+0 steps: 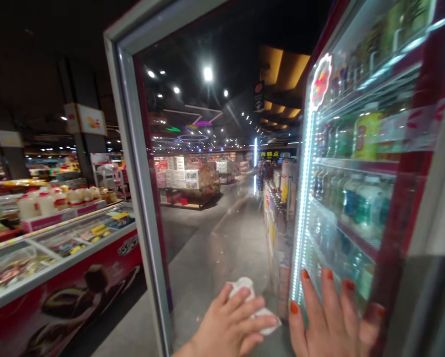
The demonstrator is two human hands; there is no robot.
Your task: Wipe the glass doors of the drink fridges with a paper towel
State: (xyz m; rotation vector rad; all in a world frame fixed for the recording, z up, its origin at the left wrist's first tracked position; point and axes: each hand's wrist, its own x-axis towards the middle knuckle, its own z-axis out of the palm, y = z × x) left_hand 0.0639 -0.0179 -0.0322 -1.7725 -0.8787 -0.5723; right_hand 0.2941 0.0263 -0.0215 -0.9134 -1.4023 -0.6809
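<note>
While a white tissue (244,284) lies beneath the fanned fingers of my left hand (230,320), within the frame of the glass door (120,99), I cannot tell whether I pinch it or only press it flat. To its right, my empty right hand (330,322) is spread, fingers up, near the drinks cooler's LED strip (303,198).

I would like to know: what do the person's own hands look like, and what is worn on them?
The right hand has orange-red polish on its nails. On the left hand, nail colour is hard to tell. Neither shows a glove or sleeve.
</note>
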